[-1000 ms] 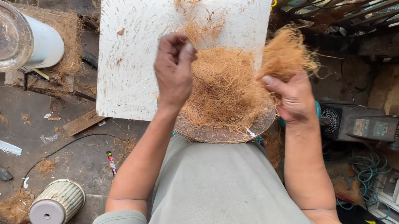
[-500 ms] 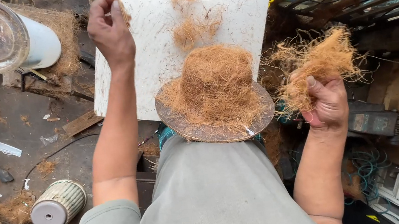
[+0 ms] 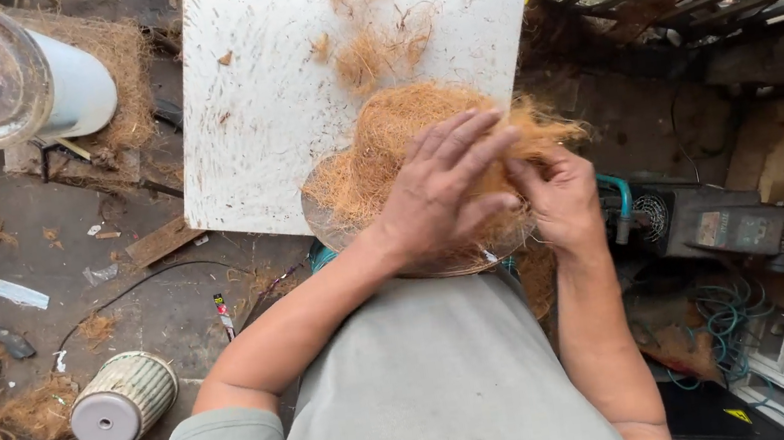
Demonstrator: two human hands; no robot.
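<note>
From above, the fibre mound (image 3: 383,151) sits on a round dish (image 3: 328,228) at the near edge of the white board (image 3: 292,72). The left hand (image 3: 444,193) lies flat on the mound, fingers spread, gripping nothing. Just right of the mound, the right hand (image 3: 561,198) pinches a tuft — its fingertips are buried in fibre. The hands and the mound hide most of the dish — only its left rim shows. Well left of the mound, a ribbed can (image 3: 123,402) lies on the floor.

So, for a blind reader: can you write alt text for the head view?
Both hands press a mound of brown fibre onto a round dish: left hand flat on top, right hand at its side. Behind lies a white board; a white cylinder lies on the littered floor.
</note>
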